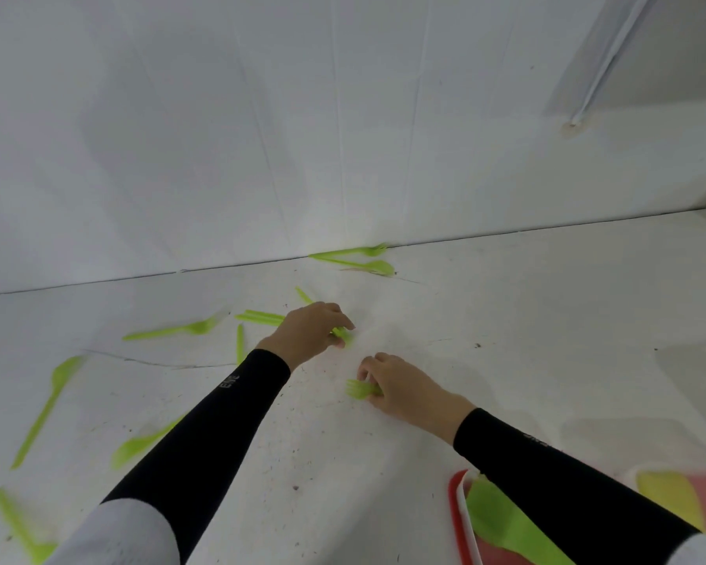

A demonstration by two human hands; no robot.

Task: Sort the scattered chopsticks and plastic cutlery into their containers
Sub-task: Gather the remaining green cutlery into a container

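Lime-green plastic cutlery lies scattered over a white table (pixel 526 311). My left hand (pixel 308 330) reaches to the middle of the table and pinches a green piece (pixel 342 334) against the surface. Close by, my right hand (pixel 400 387) grips a green fork (pixel 359 390) whose tines stick out to the left. A fork (pixel 180 329) and two long pieces (pixel 261 317) lie left of my left hand. Two more utensils (pixel 355 258) rest against the back wall. No chopsticks are in view.
A red-rimmed container (pixel 459 519) at the lower right holds a green spoon (pixel 502 524); beside it sits a pink and yellow container (pixel 677 499). More green cutlery lies at the left: a spoon (pixel 47 405), another spoon (pixel 139 444), a fork (pixel 21 528). White walls close off the back.
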